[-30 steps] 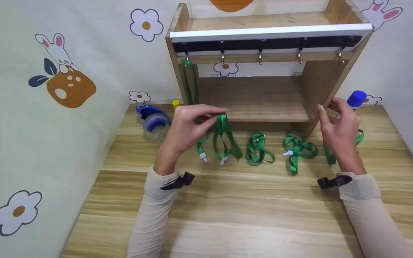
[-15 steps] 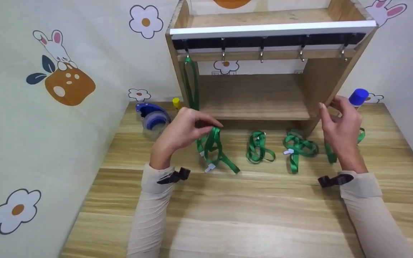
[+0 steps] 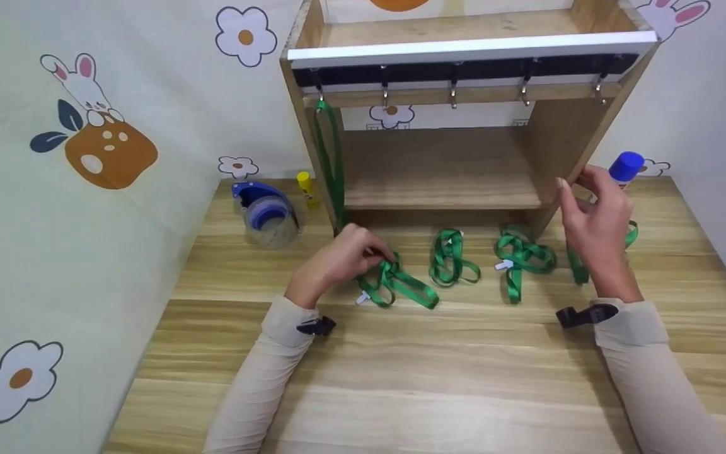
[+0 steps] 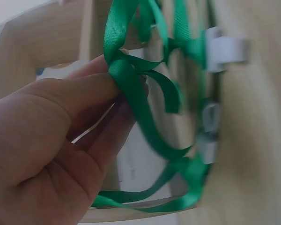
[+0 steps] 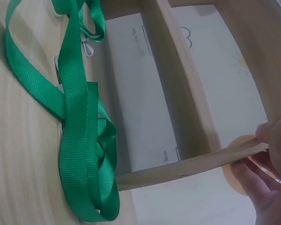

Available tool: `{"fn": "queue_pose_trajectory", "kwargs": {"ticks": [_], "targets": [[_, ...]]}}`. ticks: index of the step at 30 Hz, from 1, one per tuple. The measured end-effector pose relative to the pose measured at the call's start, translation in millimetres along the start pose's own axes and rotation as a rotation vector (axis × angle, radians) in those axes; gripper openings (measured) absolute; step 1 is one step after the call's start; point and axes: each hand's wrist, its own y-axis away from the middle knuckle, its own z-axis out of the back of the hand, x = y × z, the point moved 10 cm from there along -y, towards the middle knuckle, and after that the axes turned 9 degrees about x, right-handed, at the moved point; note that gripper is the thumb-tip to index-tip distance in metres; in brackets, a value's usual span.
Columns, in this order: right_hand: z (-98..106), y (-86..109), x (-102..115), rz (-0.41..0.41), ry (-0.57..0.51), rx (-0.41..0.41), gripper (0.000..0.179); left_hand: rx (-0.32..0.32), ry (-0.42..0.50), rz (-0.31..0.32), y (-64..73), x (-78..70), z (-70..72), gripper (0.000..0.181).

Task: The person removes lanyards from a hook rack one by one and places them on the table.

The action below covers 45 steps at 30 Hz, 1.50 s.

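Note:
My left hand [image 3: 351, 253] pinches a green lanyard [image 4: 129, 79] between thumb and fingers, low over the table at the shelf's left front. Part of that lanyard, with a white clip [image 3: 363, 297], lies on the tabletop. With thumb and fingers on either side of the panel, my right hand [image 3: 599, 217] holds the right side edge of the wooden shelf [image 3: 445, 167]. One green lanyard [image 3: 333, 165] hangs from the leftmost metal hook. More lie on the table: a looped lanyard [image 3: 445, 265], a bunched lanyard [image 3: 527, 257], and a lanyard [image 3: 577, 268] partly hidden by my right hand.
A row of metal hooks [image 3: 454, 94] runs under the shelf's white front rail [image 3: 476, 47]. At the left stand a blue tape dispenser [image 3: 268, 211] and a yellow-capped stick [image 3: 306, 186]. A blue-capped bottle [image 3: 626, 167] stands behind my right hand.
My left hand has come down from in front of the shelf to table level, and the lanyard it holds now mostly lies on the tabletop. My right hand keeps its hold on the shelf.

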Motion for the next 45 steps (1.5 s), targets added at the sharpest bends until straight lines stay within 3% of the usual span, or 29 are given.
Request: {"fn": "queue_pose_trajectory", "kwargs": {"ticks": [8, 14, 20, 24, 27, 30, 32, 34, 36, 40, 43, 45], "targets": [[1, -0.3, -2, -0.001, -0.006, 0.003, 0.039, -0.006, 0.022, -0.033, -4.6, -9.9, -4.0, 0.019], [3, -0.9, -2, 0.007, -0.016, -0.001, 0.039, 0.08, 0.066, -0.053, -10.5, -16.5, -21.9, 0.019], [6, -1.8, 0, 0.044, -0.036, -0.021, 0.038, 0.059, 0.059, -0.079, -17.5, -21.4, -30.5, 0.015], [6, -2.5, 1, 0.048, -0.03, -0.022, 0.037, 0.08, 0.048, -0.069, -21.1, -23.3, -36.5, 0.014], [4, -2.1, 0, 0.045, -0.027, -0.021, 0.038, 0.093, 0.056, -0.062, -22.3, -25.0, -36.0, 0.017], [3, -0.7, 0, 0.039, -0.028, -0.019, 0.039, 0.059, 0.063, -0.076, -21.2, -28.7, -22.8, 0.022], [2, 0.0, 0, 0.033, -0.029, -0.016, 0.039, -0.006, 0.07, -0.098, -18.5, -31.7, -5.7, 0.024], [1, 0.0, 0, 0.028, -0.03, -0.009, 0.039, -0.119, 0.068, -0.126, -12.2, -35.9, 18.3, 0.023], [-1, -0.3, 0, 0.029, -0.03, -0.006, 0.039, -0.277, 0.075, -0.158, -1.7, -39.4, 46.7, 0.021], [-2, -0.6, -1, 0.034, -0.028, -0.001, 0.039, -0.66, 0.066, -0.221, 31.4, -42.3, 101.0, 0.016], [-2, -0.2, -2, 0.033, -0.019, -0.006, 0.039, -0.918, 0.07, -0.224, 57.0, -36.6, 126.5, 0.016], [-1, 0.0, -2, 0.037, -0.022, -0.013, 0.039, -1.05, 0.069, -0.199, 70.6, -30.2, 135.3, 0.017]]}}
